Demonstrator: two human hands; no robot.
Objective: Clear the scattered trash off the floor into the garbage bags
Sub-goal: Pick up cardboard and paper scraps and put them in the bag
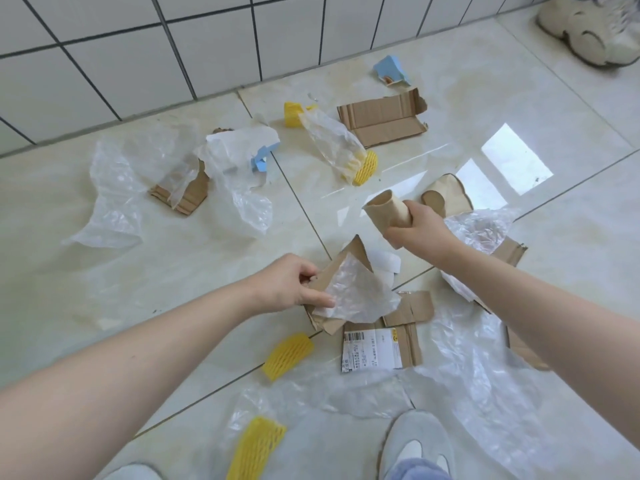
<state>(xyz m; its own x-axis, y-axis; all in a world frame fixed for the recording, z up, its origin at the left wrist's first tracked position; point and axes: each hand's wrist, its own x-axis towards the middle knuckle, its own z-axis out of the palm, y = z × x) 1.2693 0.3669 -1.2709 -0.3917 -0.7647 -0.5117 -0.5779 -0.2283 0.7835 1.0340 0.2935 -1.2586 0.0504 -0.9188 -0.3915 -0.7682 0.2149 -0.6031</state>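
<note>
My left hand [289, 285] pinches a bundle of torn brown cardboard and crumpled clear plastic [356, 292] in the middle of the floor. Above the floor, my right hand [420, 225] grips a cardboard tube [386, 211]. A second cardboard tube [445, 195] lies just beyond it. Scattered over the tiles are yellow foam nets [287, 356], a labelled cardboard piece [381, 348], a flat cardboard sheet [381, 117], blue card scraps [391, 71] and clear plastic sheets [114, 188]. No garbage bag can be told apart from the plastic.
A white tiled wall [138, 46] closes the far side. A beige shoe [595, 29] lies at the top right. My own shoes [419, 445] stand at the bottom edge on more clear plastic [485, 375]. Bare tiles [69, 306] show at the left.
</note>
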